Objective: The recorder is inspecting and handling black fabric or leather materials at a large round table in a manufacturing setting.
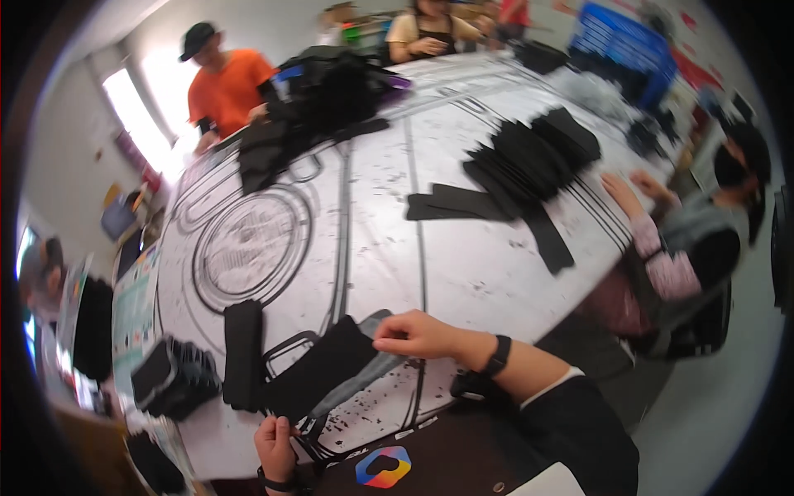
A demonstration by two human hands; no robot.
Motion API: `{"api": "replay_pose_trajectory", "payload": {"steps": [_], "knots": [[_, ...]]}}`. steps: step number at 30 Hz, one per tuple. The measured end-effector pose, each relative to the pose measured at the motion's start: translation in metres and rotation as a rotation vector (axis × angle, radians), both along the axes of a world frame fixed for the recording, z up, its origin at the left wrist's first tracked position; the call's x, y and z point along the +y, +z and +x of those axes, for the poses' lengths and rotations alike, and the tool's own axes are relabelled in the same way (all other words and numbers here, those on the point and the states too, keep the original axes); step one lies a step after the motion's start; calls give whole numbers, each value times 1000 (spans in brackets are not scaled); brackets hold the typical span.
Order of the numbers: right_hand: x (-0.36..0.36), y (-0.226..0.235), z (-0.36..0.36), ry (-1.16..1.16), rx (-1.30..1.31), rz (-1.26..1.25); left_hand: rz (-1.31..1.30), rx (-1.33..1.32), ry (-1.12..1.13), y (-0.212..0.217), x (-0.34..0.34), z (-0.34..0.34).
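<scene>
A long black sock-like piece of cloth lies slantwise on the table in front of me, with a grey cloth piece showing beneath its near-right side. My right hand is closed in a pinch at the far right end of the black piece. At its near left end my left hand is also closed, thumb against fingers, gripping the edge; the fingertips are small and a little blurred. Just left of the black piece lies another folded black cloth piece, touching it.
A stack of folded dark cloth pieces stands at the near left edge. A fanned row of black pieces lies at right, beside a seated person. A black heap and a blue basket are farther off.
</scene>
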State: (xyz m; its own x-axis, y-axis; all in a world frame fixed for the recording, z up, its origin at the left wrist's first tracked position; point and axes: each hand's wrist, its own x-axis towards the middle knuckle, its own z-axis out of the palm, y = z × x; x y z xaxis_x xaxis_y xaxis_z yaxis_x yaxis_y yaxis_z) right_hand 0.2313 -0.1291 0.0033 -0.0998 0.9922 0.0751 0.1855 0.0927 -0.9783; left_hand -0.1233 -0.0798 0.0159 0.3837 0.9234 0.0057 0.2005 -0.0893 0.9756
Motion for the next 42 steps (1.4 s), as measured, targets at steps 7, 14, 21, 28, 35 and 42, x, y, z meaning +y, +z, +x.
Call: {"api": "replay_pose_trajectory", "payload": {"steps": [7,14,21,28,35,42], "knots": [[5,3,-1,41,-23,-39,-78,46,62,-13,-18,3],[0,4,2,20,21,-47,-50,53,9,-11,-14,5],[-2,6,3,-22,16,-21,-27,64,-7,-8,-10,6],[-2,4,1,-3,1,-2,-93,36,39,-3,-12,7],[-6,30,1,17,-90,15,-118,-194,12,8,-11,2],[1,102,39,-338,-139,134,-87,-402,-72,18,-23,0]]}}
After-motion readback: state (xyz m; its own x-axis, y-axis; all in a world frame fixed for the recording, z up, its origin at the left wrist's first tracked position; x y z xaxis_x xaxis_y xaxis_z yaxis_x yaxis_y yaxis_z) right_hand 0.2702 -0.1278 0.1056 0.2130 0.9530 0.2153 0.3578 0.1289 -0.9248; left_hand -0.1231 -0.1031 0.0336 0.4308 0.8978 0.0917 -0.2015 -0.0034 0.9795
